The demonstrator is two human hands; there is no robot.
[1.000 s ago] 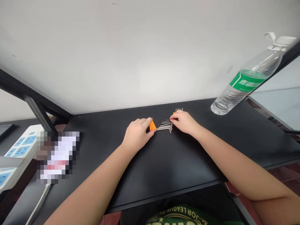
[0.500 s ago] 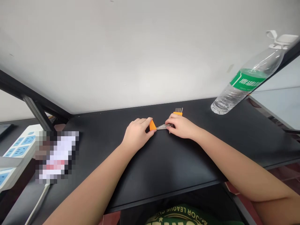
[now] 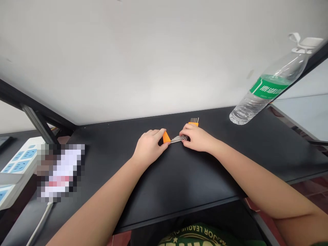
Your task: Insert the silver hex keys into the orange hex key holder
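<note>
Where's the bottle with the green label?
In the head view, the bottle is on the right, on the black tabletop near the pale wall, farther right than the right hand.

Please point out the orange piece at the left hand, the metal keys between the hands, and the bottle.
Orange piece (image 3: 166, 137), head view: its exposed face.
Metal keys (image 3: 176, 139), head view: their shafts.
Bottle (image 3: 269, 87), head view: green label.

Holder (image 3: 166, 137): solid orange. Second holder (image 3: 193, 124): matching orange. Keys (image 3: 176, 139): silver-grey. Table (image 3: 179, 184): plain black. Wall (image 3: 143, 61): off-white. Bottle (image 3: 247, 108): clear; label (image 3: 269, 88) green, white characters; cap (image 3: 311, 43) white. Power strip (image 3: 25, 177): white, light-blue sockets (image 3: 28, 154). Cable (image 3: 41, 222): white. Shirt (image 3: 200, 220): black and green, cream lettering.
</note>
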